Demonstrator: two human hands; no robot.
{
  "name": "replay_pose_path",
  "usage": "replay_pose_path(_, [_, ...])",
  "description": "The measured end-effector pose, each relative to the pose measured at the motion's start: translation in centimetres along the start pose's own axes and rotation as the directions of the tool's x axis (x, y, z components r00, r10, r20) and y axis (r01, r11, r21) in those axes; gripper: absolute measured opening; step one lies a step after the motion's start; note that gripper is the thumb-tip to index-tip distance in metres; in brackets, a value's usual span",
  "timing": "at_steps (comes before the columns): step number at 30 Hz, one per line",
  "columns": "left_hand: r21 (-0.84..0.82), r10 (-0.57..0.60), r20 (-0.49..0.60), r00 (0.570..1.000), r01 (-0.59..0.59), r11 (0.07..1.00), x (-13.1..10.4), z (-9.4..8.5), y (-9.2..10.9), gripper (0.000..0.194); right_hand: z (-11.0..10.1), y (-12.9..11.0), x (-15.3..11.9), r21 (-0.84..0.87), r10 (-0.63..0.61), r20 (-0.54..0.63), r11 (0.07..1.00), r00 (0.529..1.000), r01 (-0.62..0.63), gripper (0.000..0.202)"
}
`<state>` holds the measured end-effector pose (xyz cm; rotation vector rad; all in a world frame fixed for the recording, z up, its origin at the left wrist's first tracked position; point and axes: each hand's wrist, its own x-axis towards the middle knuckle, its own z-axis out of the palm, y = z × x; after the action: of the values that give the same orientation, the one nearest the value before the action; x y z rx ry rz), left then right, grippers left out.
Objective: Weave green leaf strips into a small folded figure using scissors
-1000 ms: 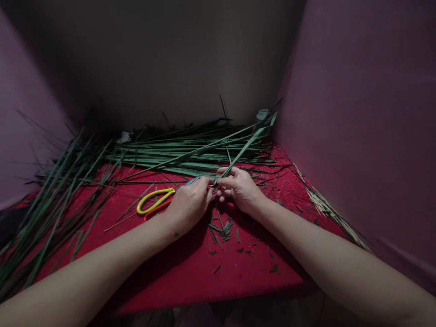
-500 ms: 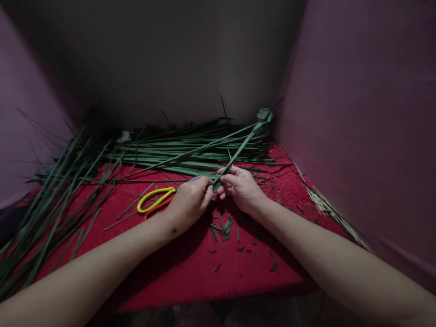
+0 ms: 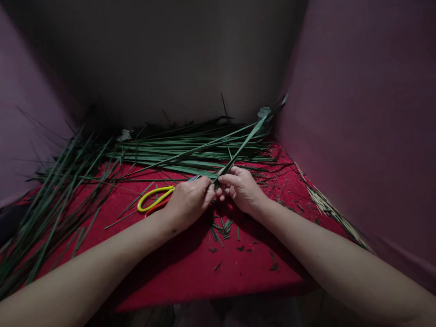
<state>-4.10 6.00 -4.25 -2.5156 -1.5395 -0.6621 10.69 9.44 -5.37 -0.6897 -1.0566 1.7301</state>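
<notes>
Between my two hands is a long green leaf strip [image 3: 245, 141], slanting up and away to the right. My left hand [image 3: 190, 195] is closed, its thumb and fingers pinching the near end of the strip. Just to the right, my right hand [image 3: 240, 185] grips the same strip between thumb and forefinger, its other fingers curled beneath. The hands almost touch, and the near end of the strip is mostly hidden by the fingers. Scissors [image 3: 150, 208] with a yellow and a red handle lie beside my left hand, partly covered by it.
Many long green leaves [image 3: 190, 152] lie across the back of the red cloth [image 3: 163, 277], with another pile of leaves [image 3: 64, 181] at the left. Small leaf clippings [image 3: 223, 227] are scattered before my hands. Pale thin sticks [image 3: 334, 215] lie along the right wall.
The strip has turned slightly in my fingers, and its far end has shifted a little. Both hands stay in nearly the same place, still pinching it.
</notes>
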Motion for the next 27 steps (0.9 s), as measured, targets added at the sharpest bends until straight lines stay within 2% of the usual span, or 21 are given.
replay_pose_path(3, [0.039,-0.012,0.034,0.999,0.011,0.999,0.0,-0.1,0.1,0.027,0.1,0.2,-0.3,-0.072,-0.024,0.033,0.997,0.999,0.027,0.019])
replay_pose_path(5, [0.005,-0.053,0.064,0.997,0.053,0.999,0.1,-0.3,0.2,0.027,0.2,0.3,-0.4,-0.091,-0.031,0.047,0.995,0.998,0.035,0.021])
replay_pose_path(8, [-0.182,-0.139,0.154,0.978,0.166,0.969,0.4,-0.8,0.4,0.029,0.2,0.4,-0.4,-0.075,0.002,0.053,0.997,0.999,0.002,0.020])
replay_pose_path(12, [-0.455,-0.199,0.248,0.948,0.296,0.840,0.6,-1.3,0.5,0.033,0.2,0.1,-0.3,-0.082,-0.006,0.047,0.997,0.999,0.010,0.019])
replay_pose_path(18, [-0.586,-0.213,0.293,0.932,0.351,0.730,0.9,-1.2,0.2,0.024,0.0,-0.5,-0.3,-0.220,-0.006,0.023,0.975,1.000,0.011,0.017])
replay_pose_path(20, [-0.594,-0.227,0.285,0.931,0.357,0.721,1.0,-1.2,0.1,0.024,0.0,-0.6,-0.3,-0.268,-0.018,0.009,0.963,1.000,0.020,0.015])
replay_pose_path(22, [-0.585,-0.241,0.226,0.944,0.330,0.741,1.1,-1.2,0.0,0.023,0.0,-0.6,-0.3,-0.275,-0.028,-0.003,0.961,1.000,0.026,0.014])
replay_pose_path(25, [-0.568,-0.262,0.138,0.955,0.293,0.769,1.0,-1.1,0.1,0.020,0.0,-0.5,-0.3,-0.194,-0.024,-0.005,0.981,1.000,0.023,0.012])
replay_pose_path(27, [-0.570,-0.286,0.131,0.949,0.308,0.762,0.8,-1.0,0.2,0.020,0.1,-0.4,-0.3,-0.134,-0.017,0.022,0.991,1.000,0.020,0.016])
